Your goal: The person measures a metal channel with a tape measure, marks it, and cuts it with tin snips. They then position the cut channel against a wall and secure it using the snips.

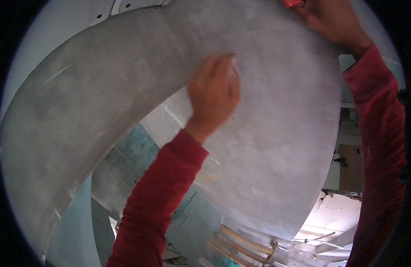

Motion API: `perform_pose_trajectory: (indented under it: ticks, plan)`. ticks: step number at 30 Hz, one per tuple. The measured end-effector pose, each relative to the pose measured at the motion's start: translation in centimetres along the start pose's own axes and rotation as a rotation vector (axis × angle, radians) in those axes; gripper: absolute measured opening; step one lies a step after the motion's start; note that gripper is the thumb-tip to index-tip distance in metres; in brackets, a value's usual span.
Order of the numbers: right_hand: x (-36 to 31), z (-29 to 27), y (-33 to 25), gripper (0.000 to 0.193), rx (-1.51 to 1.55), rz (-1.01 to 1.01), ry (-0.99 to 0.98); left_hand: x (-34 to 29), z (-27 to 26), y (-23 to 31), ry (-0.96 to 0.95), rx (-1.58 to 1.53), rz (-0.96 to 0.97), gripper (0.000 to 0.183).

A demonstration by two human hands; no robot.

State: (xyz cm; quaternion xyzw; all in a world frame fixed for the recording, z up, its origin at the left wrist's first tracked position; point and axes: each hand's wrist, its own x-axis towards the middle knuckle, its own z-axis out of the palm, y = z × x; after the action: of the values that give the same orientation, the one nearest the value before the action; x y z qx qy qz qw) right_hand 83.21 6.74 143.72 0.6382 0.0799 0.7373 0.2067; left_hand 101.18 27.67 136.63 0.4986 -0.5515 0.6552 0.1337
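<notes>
A large curved grey panel [276, 133], smooth with cloudy patches and a few pale scratches, fills most of the view. My left hand [214, 91], blurred by motion, is against the panel near its middle with the fingers curled closed. Something pale shows at its fingertips, too smeared to make out. At the top right my right hand [332, 22] lies by the panel's upper edge, closed around a bright red thing [294, 2]. The picture's edge cuts off most of that thing, and its kind cannot be told.
Curved wooden pieces [241, 247] lie below the panel at the bottom. A brown board [350, 167] stands beyond its right edge. A pale panel with dark holes [125, 6] borders it at the top left. Through the gap under my left forearm a greenish-grey tiled surface [112, 173] shows.
</notes>
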Motion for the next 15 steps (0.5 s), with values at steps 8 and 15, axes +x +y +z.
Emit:
perform_pose_trajectory:
  ticks: [8, 15]
  plan:
    - [0.3, -0.7, 1.2, 0.043, 0.102, -0.020, -0.030, 8.2, -7.9, -3.2, -0.300, 0.725, 0.158, 0.013]
    - [-0.2, 0.0, 1.5, 0.047, 0.093, -0.033, 0.119, 9.4, -7.5, -6.3, -0.579, 0.977, 0.254, 0.021]
